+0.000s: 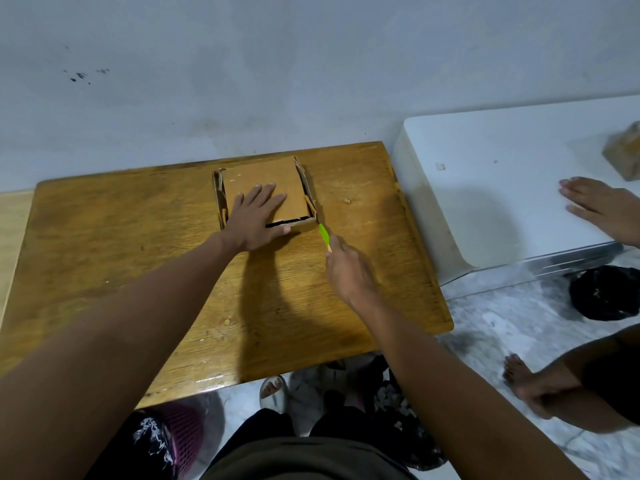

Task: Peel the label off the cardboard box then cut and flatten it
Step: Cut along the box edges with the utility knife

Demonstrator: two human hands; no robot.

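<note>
Cardboard box point(263, 181) pressed by left hand point(254, 220); right hand point(348, 271) holds green cutter point(323, 235).

Both bare forearms extend forward from the lower edge of the view. The left hand point(254, 218) lies palm down, fingers straight and slightly spread, thumb out to the right. The right hand point(348, 270), lower and to the right, is turned knuckles up with fingers curled in a closed grip round a slim green handle; wrist straight.
</note>
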